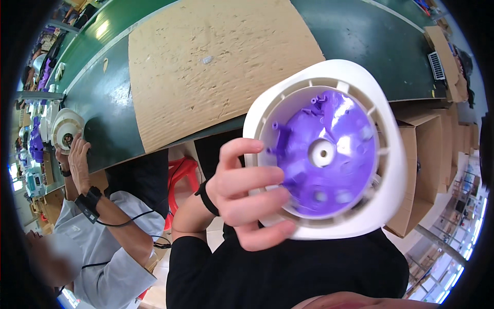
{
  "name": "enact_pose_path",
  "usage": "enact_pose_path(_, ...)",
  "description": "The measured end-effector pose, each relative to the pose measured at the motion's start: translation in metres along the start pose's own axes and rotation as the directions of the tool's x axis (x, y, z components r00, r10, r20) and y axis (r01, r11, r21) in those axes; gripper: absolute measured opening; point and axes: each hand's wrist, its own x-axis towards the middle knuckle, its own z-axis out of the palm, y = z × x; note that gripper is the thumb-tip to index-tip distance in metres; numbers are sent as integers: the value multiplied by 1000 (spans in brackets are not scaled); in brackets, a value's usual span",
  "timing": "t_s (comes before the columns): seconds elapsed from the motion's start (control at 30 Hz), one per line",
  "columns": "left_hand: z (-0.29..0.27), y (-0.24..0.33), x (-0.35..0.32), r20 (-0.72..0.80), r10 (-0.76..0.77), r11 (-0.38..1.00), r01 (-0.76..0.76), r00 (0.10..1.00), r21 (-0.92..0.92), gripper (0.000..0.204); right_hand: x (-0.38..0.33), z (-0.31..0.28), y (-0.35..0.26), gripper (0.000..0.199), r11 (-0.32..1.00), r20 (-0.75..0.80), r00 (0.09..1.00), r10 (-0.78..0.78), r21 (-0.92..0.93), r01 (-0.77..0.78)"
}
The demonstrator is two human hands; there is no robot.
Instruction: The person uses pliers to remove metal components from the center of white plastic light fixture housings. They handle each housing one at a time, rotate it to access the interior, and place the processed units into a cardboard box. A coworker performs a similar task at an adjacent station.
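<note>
A white plastic housing [393, 170], rounded and squarish in outline, is held up above the table's near edge with its open side facing me. Inside its ribbed ring sits a glossy purple plastic part [355, 165] with small posts and a round white hub [323, 153] at its centre. My left hand [252, 198], a black band at its wrist, grips the housing's left side. Its fingers are curled over the rim, and the thumb is hidden. I cannot see my right hand; the housing covers the area where it may be.
A worn cardboard sheet [216, 67] covers part of the green table [368, 44]. Cardboard boxes [424, 175] stand at the right. On the left, a co-worker's hands [78, 159] touch a similar white housing [67, 122]. Between us is a red stool [185, 177].
</note>
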Motion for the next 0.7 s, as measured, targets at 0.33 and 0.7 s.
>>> enact_pose_path(0.33,4,23,3,88,-47,998,44,995,36,32,-8,8,-1,66,985,-61,994,-87,-156,76)
enact_pose_path(0.7,-1,15,-3,177,119,992,-126,977,29,32,-3,9,-1,66,864,-68,964,-255,-464,196)
